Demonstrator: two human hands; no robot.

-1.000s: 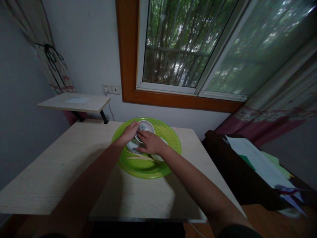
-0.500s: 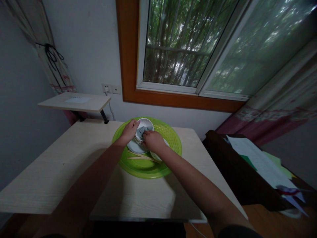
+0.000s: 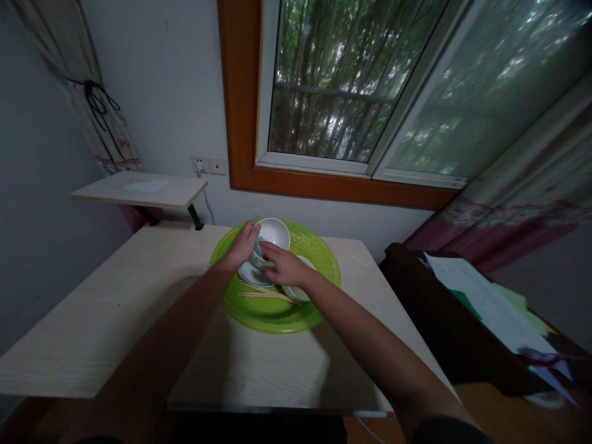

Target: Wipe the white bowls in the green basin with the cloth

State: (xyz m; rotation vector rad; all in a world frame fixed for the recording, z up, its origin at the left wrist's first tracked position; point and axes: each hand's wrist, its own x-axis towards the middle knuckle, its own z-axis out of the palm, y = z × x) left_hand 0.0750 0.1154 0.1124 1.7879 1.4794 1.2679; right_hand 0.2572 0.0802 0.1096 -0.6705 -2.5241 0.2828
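Observation:
A white bowl (image 3: 276,230) is tilted over a green round plastic basket (image 3: 319,250). My left hand (image 3: 242,245) grips the bowl's left rim. My right hand (image 3: 285,266) presses a grey-blue cloth (image 3: 258,250) on the bowl's near outer side; its fingers are closed over the cloth and partly hide it. Below the bowl, a white plate (image 3: 251,274) lies in the basket. Another pale dish (image 3: 298,291) sits under my right wrist, partly covered. Several wooden chopsticks (image 3: 261,295) lie across the basket's near part.
The basket stands on a light wooden table (image 3: 272,370) against the wall below a window (image 3: 342,92). A small raised shelf (image 3: 176,192) with a paper on it is at the back left. To the right, a dark brown piece of furniture (image 3: 416,308) bears papers.
My right hand has moved with the cloth from inside the bowl to its near outer side. The bowl has tipped and shifted slightly right, its inside now showing bare.

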